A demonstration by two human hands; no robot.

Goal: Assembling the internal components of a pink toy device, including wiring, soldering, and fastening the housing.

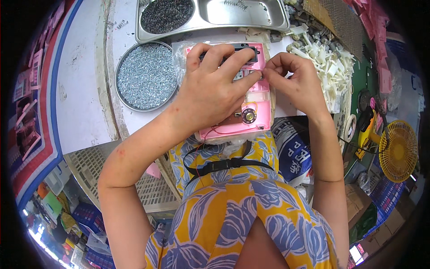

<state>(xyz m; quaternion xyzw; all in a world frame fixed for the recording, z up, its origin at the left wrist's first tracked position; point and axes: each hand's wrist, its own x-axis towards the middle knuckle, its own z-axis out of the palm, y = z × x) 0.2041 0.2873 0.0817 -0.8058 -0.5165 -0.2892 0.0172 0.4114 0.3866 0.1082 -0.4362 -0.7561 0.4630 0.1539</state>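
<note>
We see the left hand [212, 87] spread open, fingers bent, over a pink case [265, 106]; the right hand [293, 83] pinches a red wire [253, 69]; a metal dish [144, 110] sits at nine o'clock.

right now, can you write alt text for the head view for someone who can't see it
The left hand spreads over an open pink plastic casing with a small round speaker; the right hand, fingers bent, is at the casing's right edge. A round tray of small silvery parts sits to the left, a heap of white plastic pieces to the right.
</note>
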